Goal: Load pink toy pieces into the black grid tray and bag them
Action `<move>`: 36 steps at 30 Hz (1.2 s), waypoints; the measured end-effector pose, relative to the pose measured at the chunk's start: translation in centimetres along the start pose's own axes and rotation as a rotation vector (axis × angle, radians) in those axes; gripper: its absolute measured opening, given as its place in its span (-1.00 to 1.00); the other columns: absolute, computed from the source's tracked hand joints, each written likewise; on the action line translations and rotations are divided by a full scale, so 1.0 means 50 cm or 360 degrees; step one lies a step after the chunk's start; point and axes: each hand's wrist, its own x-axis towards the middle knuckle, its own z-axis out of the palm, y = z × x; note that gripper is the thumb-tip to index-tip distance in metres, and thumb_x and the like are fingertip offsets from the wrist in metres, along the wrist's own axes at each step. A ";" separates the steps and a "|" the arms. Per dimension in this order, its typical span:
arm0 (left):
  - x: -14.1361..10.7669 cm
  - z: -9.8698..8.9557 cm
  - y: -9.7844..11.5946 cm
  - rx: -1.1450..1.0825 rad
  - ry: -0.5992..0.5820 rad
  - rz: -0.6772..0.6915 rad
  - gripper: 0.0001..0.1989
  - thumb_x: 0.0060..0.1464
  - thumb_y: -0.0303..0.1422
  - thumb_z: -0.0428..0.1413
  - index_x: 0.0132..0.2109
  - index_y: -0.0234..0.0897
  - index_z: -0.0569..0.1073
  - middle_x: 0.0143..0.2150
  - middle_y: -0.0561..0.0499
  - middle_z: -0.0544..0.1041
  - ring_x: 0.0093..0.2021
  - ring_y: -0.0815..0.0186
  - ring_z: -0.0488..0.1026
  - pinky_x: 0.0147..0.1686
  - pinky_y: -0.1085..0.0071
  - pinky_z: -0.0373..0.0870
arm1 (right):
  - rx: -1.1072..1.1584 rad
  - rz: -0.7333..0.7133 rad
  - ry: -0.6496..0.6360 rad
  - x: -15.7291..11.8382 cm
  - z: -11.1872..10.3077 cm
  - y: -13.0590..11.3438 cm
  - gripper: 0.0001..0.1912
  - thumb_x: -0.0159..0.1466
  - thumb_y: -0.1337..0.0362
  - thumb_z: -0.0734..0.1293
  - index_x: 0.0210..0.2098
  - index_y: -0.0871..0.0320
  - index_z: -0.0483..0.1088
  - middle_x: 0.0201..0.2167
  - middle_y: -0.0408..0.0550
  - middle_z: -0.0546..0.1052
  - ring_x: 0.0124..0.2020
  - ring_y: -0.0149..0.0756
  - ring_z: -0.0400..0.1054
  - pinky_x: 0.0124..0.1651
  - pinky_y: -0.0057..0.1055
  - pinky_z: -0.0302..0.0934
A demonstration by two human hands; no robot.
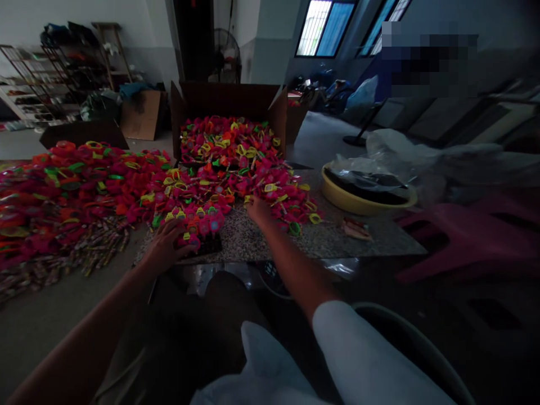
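Note:
My left hand (pixel 165 246) rests at the left edge of a dark tray (pixel 211 245), fingers apart and touching the small pink pieces there. On this tray, pink and orange toy watches (pixel 205 224) with yellow or green parts sit side by side in rows. My right hand (pixel 259 212) reaches to the near edge of the loose heap of toy watches (pixel 270 194). Its fingers are pinched on a small yellow toy watch (pixel 247 199), partly hidden by the fingers.
An open cardboard box (pixel 282 126) full of toy watches lies behind the heap. Another large pile (pixel 84 185) spreads left. A yellow basin (pixel 358 203) with clear plastic stands right on the speckled tabletop (pixel 320 242). A pink plastic stool (pixel 459 236) is beyond.

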 end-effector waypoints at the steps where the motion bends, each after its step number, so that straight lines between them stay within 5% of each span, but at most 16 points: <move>1: 0.000 -0.001 -0.003 -0.0006 -0.0006 0.0006 -0.54 0.19 0.09 0.28 0.01 -0.14 0.57 0.27 -0.18 0.52 0.34 -0.06 0.41 0.33 -0.08 0.43 | -0.0031 -0.0028 -0.0028 0.007 0.002 0.004 -0.54 0.45 0.31 0.20 0.29 0.18 0.44 0.10 0.16 0.62 0.09 -0.07 0.51 0.12 -0.31 0.31; 4: -0.001 -0.004 -0.014 -0.0020 -0.0015 0.0031 -0.55 0.19 0.08 0.28 0.02 -0.14 0.57 0.27 -0.17 0.53 0.34 -0.07 0.42 0.33 -0.09 0.43 | -0.0124 -0.0139 -0.0120 0.001 0.020 0.005 -0.46 0.46 0.27 0.22 0.40 0.18 0.30 0.20 0.23 0.54 0.11 0.00 0.49 0.13 -0.23 0.31; 11: -0.007 -0.012 -0.036 -0.0054 -0.0033 0.0059 -0.55 0.19 0.09 0.28 0.02 -0.13 0.57 0.27 -0.17 0.52 0.32 -0.03 0.45 0.32 -0.05 0.45 | -0.0336 -0.0469 -0.0245 -0.022 0.072 -0.050 -0.56 0.52 0.19 0.20 0.32 0.14 0.40 0.28 0.23 0.44 0.20 -0.01 0.41 0.24 -0.21 0.27; 15: -0.010 -0.013 -0.043 -0.0062 -0.0031 0.0062 -0.55 0.16 0.08 0.31 0.01 -0.12 0.58 0.27 -0.18 0.52 0.32 -0.04 0.45 0.32 -0.05 0.46 | -0.0312 -0.0317 -0.0338 -0.007 0.078 -0.073 -0.61 0.51 0.29 0.20 0.19 0.23 0.53 0.22 0.29 0.49 0.15 -0.02 0.46 0.21 -0.25 0.28; 20: -0.011 -0.017 -0.039 -0.0037 -0.0086 0.0044 -0.52 0.17 0.10 0.29 0.03 -0.12 0.57 0.29 -0.19 0.51 0.34 -0.05 0.43 0.35 -0.09 0.42 | 0.0028 -0.0116 -0.0216 -0.019 0.070 -0.062 -0.69 0.46 0.19 0.34 0.00 0.27 0.63 -0.01 0.27 0.64 0.03 -0.04 0.53 0.11 -0.32 0.29; 24: -0.009 -0.021 -0.034 -0.0039 -0.0121 0.0013 -0.53 0.18 0.08 0.29 0.05 -0.13 0.57 0.30 -0.19 0.49 0.36 -0.02 0.41 0.38 -0.06 0.39 | 0.0463 -0.0097 -0.0080 -0.075 0.068 -0.063 -0.77 0.38 0.22 0.37 -0.11 0.23 0.62 -0.17 0.08 0.67 -0.11 -0.16 0.53 -0.05 -0.39 0.29; 29: -0.011 -0.016 -0.037 -0.0065 -0.0108 -0.0029 -0.54 0.13 0.05 0.34 0.03 -0.13 0.56 0.29 -0.19 0.50 0.37 -0.02 0.40 0.39 -0.08 0.36 | 0.1000 -0.0277 -0.0203 -0.185 0.080 -0.099 -0.83 0.29 0.21 0.36 -0.39 0.14 0.49 -0.44 -0.15 0.55 -0.32 -0.27 0.44 -0.16 -0.42 0.25; 33: -0.012 -0.012 -0.031 -0.0047 -0.0092 -0.0035 -0.56 0.15 -0.03 0.35 0.05 -0.17 0.56 0.31 -0.21 0.48 0.38 -0.02 0.38 0.39 -0.06 0.35 | 0.1084 -0.0401 -0.0218 -0.252 0.098 -0.128 -0.82 0.31 0.19 0.36 -0.37 0.13 0.48 -0.37 -0.11 0.58 -0.27 -0.28 0.46 -0.10 -0.42 0.29; 36: -0.010 -0.013 -0.023 -0.0022 -0.0069 -0.0033 -0.56 0.15 -0.03 0.35 0.05 -0.18 0.56 0.31 -0.21 0.47 0.38 -0.02 0.38 0.40 -0.04 0.35 | 0.0912 -0.0441 -0.0472 -0.279 0.118 -0.149 -0.83 0.37 0.18 0.35 -0.28 0.11 0.53 -0.37 -0.11 0.60 -0.28 -0.28 0.47 -0.14 -0.44 0.31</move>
